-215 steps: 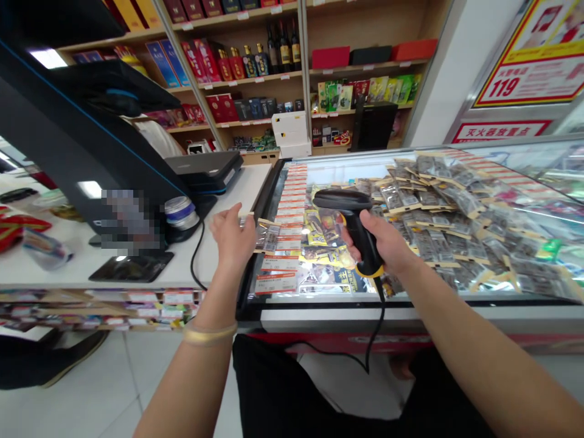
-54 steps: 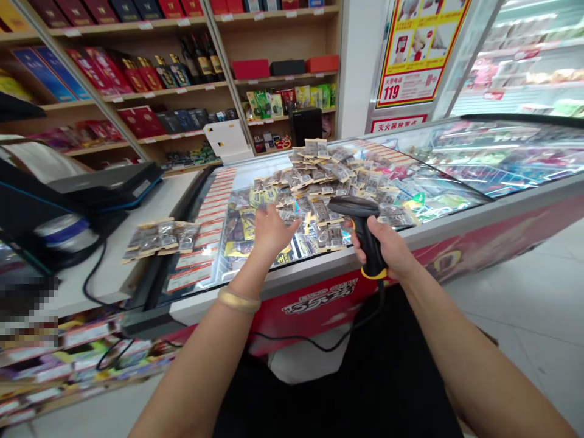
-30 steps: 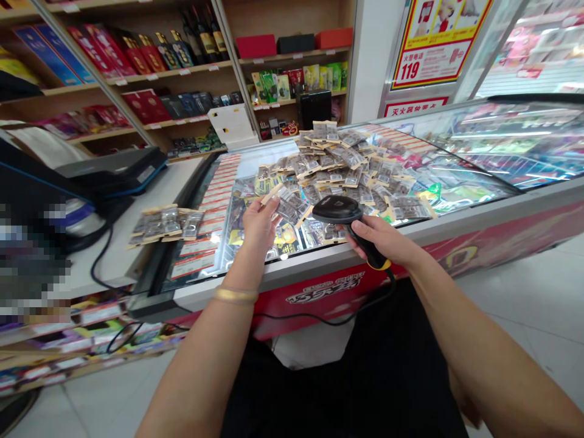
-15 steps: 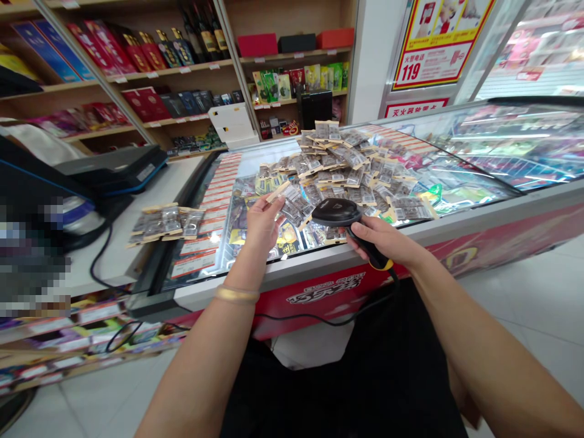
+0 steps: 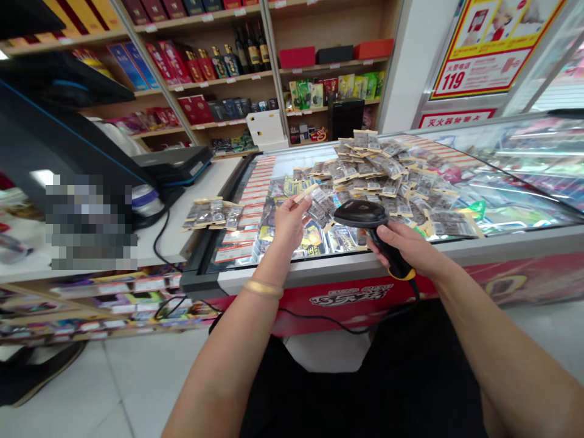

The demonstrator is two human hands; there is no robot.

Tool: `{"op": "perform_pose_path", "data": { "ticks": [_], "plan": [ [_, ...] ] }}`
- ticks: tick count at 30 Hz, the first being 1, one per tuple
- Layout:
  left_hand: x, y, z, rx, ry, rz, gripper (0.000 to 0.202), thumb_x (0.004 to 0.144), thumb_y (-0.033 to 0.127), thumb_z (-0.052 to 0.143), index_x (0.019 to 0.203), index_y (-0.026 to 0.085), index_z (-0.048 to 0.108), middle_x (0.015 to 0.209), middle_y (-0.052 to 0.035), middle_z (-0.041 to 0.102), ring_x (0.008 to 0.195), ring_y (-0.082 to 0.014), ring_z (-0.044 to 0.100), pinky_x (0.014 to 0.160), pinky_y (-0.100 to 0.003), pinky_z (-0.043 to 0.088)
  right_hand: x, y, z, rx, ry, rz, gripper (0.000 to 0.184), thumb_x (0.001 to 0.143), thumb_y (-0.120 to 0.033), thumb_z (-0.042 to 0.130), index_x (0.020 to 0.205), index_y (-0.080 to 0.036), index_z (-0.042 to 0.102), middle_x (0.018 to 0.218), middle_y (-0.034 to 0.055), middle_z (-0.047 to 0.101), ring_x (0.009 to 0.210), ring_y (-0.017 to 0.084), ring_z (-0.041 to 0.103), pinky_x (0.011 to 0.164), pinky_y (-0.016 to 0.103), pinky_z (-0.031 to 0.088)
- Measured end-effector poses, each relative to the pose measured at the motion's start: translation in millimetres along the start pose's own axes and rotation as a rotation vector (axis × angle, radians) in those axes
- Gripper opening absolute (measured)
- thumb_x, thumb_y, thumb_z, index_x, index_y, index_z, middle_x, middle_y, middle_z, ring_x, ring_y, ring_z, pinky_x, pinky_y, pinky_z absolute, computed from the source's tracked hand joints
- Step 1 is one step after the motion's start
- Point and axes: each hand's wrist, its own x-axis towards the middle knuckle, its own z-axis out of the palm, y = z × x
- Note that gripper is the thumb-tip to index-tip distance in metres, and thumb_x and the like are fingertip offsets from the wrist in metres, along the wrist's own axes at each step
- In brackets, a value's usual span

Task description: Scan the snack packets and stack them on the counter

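Observation:
My left hand (image 5: 288, 220) is closed on a small clear snack packet (image 5: 316, 201) with a tan header strip, lifted above the glass lid of the chest freezer (image 5: 360, 267). My right hand (image 5: 408, 246) grips the handle of a black barcode scanner (image 5: 365, 220) with a yellow base, its head just right of the packet. A large heap of the same packets (image 5: 387, 176) covers the glass behind. A small row of packets (image 5: 210, 213) lies on the white counter to the left.
A black till screen (image 5: 59, 146) and a dark device (image 5: 176, 164) stand on the white counter (image 5: 182, 240). The scanner cable (image 5: 328, 322) hangs across the freezer's red front. Shelves of bottles and boxes (image 5: 219, 67) fill the back wall. White tiled floor lies below.
Earlier my left hand set a packet on the counter, reached into the heap and lifted a packet beside the scanner. The view has since swung left; hands hold the same pose.

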Motion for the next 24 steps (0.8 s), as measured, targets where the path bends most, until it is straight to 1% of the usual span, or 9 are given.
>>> {"op": "perform_pose_path", "data": {
  "ticks": [3, 6, 10, 13, 16, 18, 21, 22, 24],
  "plan": [
    [5.6, 21.9, -23.9, -0.004, 0.072, 0.080, 0.042, 0.053, 0.029, 0.094, 0.084, 0.019, 0.068, 0.081, -0.0006, 0.073, 0.085, -0.0175, 0.070, 0.076, -0.029, 0.054, 15.0, -8.8, 19.6, 0.051, -0.033, -0.008, 0.068, 0.069, -0.078, 0.076, 0.091, -0.016, 0.061, 0.066, -0.0019, 0.058, 0.043, 0.008, 0.050, 0.040, 0.021, 0.038],
    [14.8, 51.3, -61.0, 0.023, 0.168, 0.173, 0.035, 0.057, 0.025, 0.089, 0.083, 0.018, 0.068, 0.078, 0.0001, 0.072, 0.074, -0.0136, 0.067, 0.072, -0.026, 0.054, 34.9, -16.3, 43.0, 0.109, -0.095, -0.021, 0.068, 0.068, -0.078, 0.076, 0.091, -0.017, 0.061, 0.064, -0.0023, 0.057, 0.043, 0.008, 0.050, 0.039, 0.021, 0.037],
    [24.5, 87.3, -114.4, 0.139, 0.394, 0.240, 0.023, 0.062, 0.015, 0.079, 0.081, 0.017, 0.065, 0.070, 0.0015, 0.068, 0.064, -0.0121, 0.063, 0.065, -0.024, 0.051, 63.7, -17.4, 73.0, 0.177, -0.186, -0.017, 0.067, 0.070, -0.077, 0.076, 0.094, -0.016, 0.062, 0.063, -0.0024, 0.058, 0.043, 0.009, 0.052, 0.039, 0.021, 0.040],
    [31.9, 100.3, -143.6, 0.310, 0.523, 0.247, 0.020, 0.063, 0.012, 0.075, 0.078, 0.018, 0.063, 0.063, 0.0025, 0.063, 0.059, -0.0130, 0.060, 0.061, -0.025, 0.049, 84.5, -14.9, 94.7, 0.218, -0.210, 0.024, 0.056, 0.078, -0.070, 0.074, 0.093, -0.017, 0.062, 0.063, -0.0016, 0.060, 0.044, 0.009, 0.053, 0.039, 0.020, 0.044],
    [44.6, 101.6, -158.0, 0.492, 0.551, 0.250, 0.020, 0.063, 0.016, 0.076, 0.078, 0.020, 0.063, 0.061, 0.0022, 0.059, 0.062, -0.0180, 0.061, 0.066, -0.031, 0.052, 102.7, -15.8, 116.5, 0.248, -0.169, 0.108, 0.043, 0.092, -0.059, 0.066, 0.089, -0.017, 0.062, 0.059, -0.0013, 0.060, 0.041, 0.009, 0.052, 0.036, 0.019, 0.042],
    [54.9, 100.0, -161.3, 0.658, 0.534, 0.288, 0.020, 0.063, 0.019, 0.077, 0.076, 0.023, 0.062, 0.062, 0.0008, 0.058, 0.073, -0.0241, 0.066, 0.080, -0.039, 0.054, 112.8, -18.2, 129.2, 0.270, -0.124, 0.162, 0.041, 0.097, -0.056, 0.061, 0.088, -0.016, 0.062, 0.056, -0.0016, 0.057, 0.038, 0.009, 0.050, 0.034, 0.019, 0.040],
    [67.9, 97.1, -161.5, 0.989, 0.438, 0.359, 0.026, 0.060, 0.015, 0.078, 0.069, 0.024, 0.055, 0.072, -0.0046, 0.063, 0.104, -0.0351, 0.067, 0.106, -0.049, 0.045, 124.4, -20.0, 141.5, 0.279, -0.094, 0.242, 0.041, 0.100, -0.054, 0.057, 0.087, -0.015, 0.063, 0.053, -0.0015, 0.057, 0.037, 0.009, 0.050, 0.033, 0.019, 0.040],
    [71.0, 96.1, -161.2, 1.095, 0.397, 0.367, 0.027, 0.060, 0.014, 0.077, 0.067, 0.024, 0.053, 0.078, -0.0075, 0.065, 0.112, -0.0386, 0.064, 0.111, -0.052, 0.040, 127.3, -19.7, 143.6, 0.277, -0.092, 0.264, 0.041, 0.100, -0.053, 0.056, 0.086, -0.014, 0.063, 0.053, -0.0013, 0.057, 0.037, 0.009, 0.050, 0.034, 0.019, 0.040],
    [75.1, 93.5, -161.1, 1.257, 0.336, 0.370, 0.026, 0.061, 0.013, 0.075, 0.067, 0.024, 0.052, 0.088, -0.0137, 0.068, 0.121, -0.0438, 0.060, 0.114, -0.057, 0.034, 131.6, -17.8, 145.9, 0.275, -0.092, 0.291, 0.041, 0.101, -0.051, 0.055, 0.086, -0.014, 0.063, 0.052, -0.0011, 0.058, 0.037, 0.009, 0.050, 0.034, 0.018, 0.041]
  ]
}}
